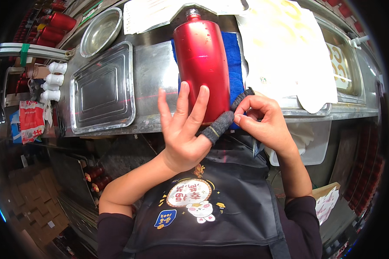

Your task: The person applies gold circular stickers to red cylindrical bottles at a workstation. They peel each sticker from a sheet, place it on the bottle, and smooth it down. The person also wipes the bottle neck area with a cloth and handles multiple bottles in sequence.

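A glossy red bottle lies on a folded blue cloth, its threaded neck pointing away from me. My left hand is open, with several fingers spread at the bottle's near left side. On its thumb is a dark grey knitted finger sleeve. My right hand is closed in a pinch at the tip of that sleeve, just right of the bottle's base. Another grey knitted sleeve shows on a finger of the right hand. The exact pinch point is partly hidden.
On the metal table are a rectangular metal tray and a round metal bowl at left. White sheets cover the right side, beside a basin. Small white bottles stand far left. A white bin sits below.
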`<state>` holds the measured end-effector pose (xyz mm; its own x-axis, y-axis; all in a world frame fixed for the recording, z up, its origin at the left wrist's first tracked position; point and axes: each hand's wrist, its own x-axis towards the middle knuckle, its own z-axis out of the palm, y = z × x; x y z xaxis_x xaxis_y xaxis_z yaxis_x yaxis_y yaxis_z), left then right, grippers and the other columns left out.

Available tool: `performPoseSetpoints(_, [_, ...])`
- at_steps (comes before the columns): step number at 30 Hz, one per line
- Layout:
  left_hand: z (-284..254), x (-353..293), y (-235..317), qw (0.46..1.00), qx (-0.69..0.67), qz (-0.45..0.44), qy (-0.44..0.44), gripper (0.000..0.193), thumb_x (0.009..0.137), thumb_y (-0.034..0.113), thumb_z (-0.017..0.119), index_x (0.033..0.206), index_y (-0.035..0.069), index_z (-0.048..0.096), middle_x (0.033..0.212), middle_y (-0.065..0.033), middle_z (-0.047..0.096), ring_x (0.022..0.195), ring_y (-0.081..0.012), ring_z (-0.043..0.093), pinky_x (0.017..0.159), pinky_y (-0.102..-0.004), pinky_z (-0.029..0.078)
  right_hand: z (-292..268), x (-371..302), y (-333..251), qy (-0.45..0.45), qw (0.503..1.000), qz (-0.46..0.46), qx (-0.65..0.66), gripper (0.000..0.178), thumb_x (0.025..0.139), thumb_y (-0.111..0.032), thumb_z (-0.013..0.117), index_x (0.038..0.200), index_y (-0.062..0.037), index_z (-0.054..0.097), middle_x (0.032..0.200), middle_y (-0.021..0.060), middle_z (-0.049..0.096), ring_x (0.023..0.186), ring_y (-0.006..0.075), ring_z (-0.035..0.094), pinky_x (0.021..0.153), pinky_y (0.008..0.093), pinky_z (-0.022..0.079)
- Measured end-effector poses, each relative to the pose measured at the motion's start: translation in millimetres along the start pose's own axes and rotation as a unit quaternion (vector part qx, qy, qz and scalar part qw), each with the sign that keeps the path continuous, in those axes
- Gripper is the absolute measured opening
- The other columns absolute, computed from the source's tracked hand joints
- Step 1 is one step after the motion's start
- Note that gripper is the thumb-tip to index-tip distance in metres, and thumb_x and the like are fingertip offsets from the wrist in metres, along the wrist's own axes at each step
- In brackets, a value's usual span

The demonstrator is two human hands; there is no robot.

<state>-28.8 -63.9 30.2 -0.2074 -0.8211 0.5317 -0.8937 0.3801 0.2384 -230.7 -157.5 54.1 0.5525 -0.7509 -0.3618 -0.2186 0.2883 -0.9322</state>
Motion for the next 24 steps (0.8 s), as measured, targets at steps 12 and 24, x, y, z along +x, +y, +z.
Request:
performPoseSetpoints(12, [-10, -36, -9, 0.972, -0.164, -0.167, 0.018, 0.059, 0.074, 0.012, 0.087, 0.127, -0.005, 0.064, 0.147, -0.0256, 0.051, 0.132, -0.0405, 0.055, 0.112, -0.0652, 0.03, 7, -7, -5, -0.002, 0.998, -0.058, -0.036, 0.008, 0.082, -0.007, 0.074, 0.08, -0.0024, 0.068, 0.079, -0.003, 0.058, 0.062, 0.0004, 0.046, 0.056, 0.0192, 0.036])
performPoseSetpoints(24, [-11, -35, -15, 0.995, -0.091, -0.036, -0.03, 0.054, 0.079, 0.005, 0.081, 0.128, -0.004, 0.062, 0.153, -0.0244, 0.044, 0.136, -0.0432, 0.049, 0.112, -0.0692, 0.022, -2, -9, -10, 0.0, 0.997, -0.059, -0.047, 0.01, 0.082, -0.008, 0.075, 0.08, -0.002, 0.067, 0.079, -0.0039, 0.055, 0.062, 0.0004, 0.046, 0.057, 0.0183, 0.035])
